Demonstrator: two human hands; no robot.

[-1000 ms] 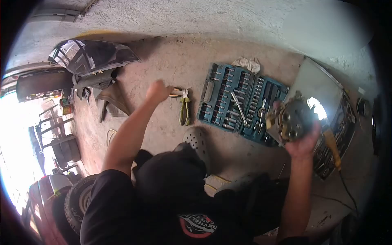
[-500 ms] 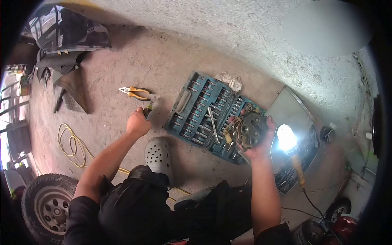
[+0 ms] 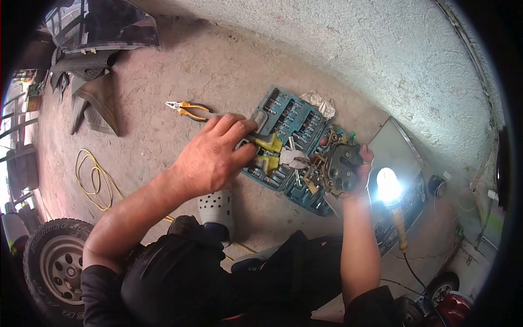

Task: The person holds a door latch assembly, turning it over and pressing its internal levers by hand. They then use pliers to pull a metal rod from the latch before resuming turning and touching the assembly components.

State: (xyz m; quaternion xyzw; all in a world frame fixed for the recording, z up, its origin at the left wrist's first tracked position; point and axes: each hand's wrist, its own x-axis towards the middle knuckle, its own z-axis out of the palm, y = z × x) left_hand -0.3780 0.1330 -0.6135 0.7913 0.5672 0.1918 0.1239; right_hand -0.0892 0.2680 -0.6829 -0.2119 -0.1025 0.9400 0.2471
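Note:
My left hand [image 3: 218, 150] is wrapped round the yellow grips of a pair of pliers [image 3: 295, 159]. The pliers' grey jaws point right, close to a metal part that looks like a carburetor [image 3: 344, 169], with a dark plate and brass-coloured fittings. That part is held up by my right hand [image 3: 360, 177], whose fingers and palm clasp its right side. Below both hands lies an opened blue socket set case [image 3: 297, 117], with rows of sockets partly hidden by the pliers and the part.
Orange-and-black pliers [image 3: 188, 110] lie left of the case. A lit work lamp [image 3: 389, 188] stands at the right on a grey panel [image 3: 392, 147]. A yellow cord [image 3: 98, 182] loops on the floor above a wheel [image 3: 65, 267]. A white textured wall [image 3: 370, 60] rises beyond.
My left hand has come right and toward the camera, bringing the yellow-gripped pliers from the floor's left side to the carburetor-like part. The right hand still holds that part.

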